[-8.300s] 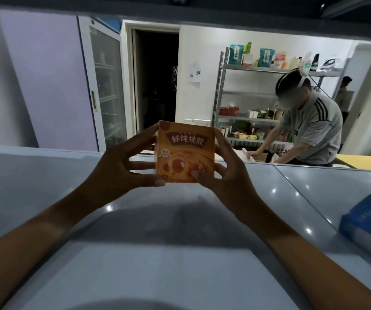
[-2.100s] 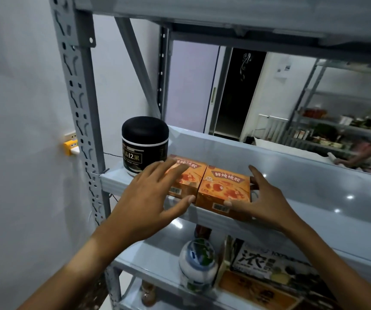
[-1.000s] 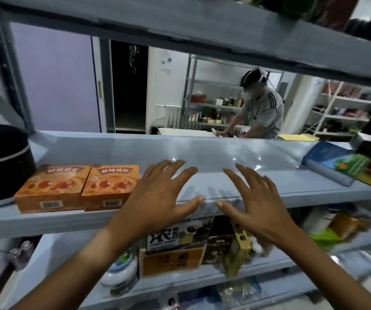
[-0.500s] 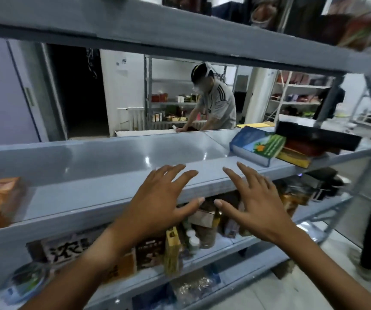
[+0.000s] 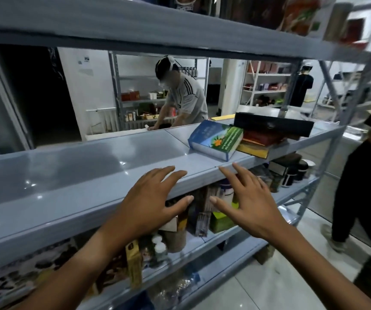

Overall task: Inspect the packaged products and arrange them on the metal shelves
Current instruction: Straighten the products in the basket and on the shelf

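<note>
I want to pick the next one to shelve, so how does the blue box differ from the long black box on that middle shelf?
The blue box lies directly on the metal shelf; the long black box sits atop a stack of other boxes. The blue box is thick with a printed green side; the black box is slim and plain. The blue box lies nearer both hands. Both lie flat.

Beyond the rack, a person in a grey striped top (image 5: 185, 97) bends over a counter. Another person in black clothes (image 5: 365, 175) stands at the right on the pale tiled floor (image 5: 291, 285). A dark doorway (image 5: 39, 92) opens at the left.
</note>
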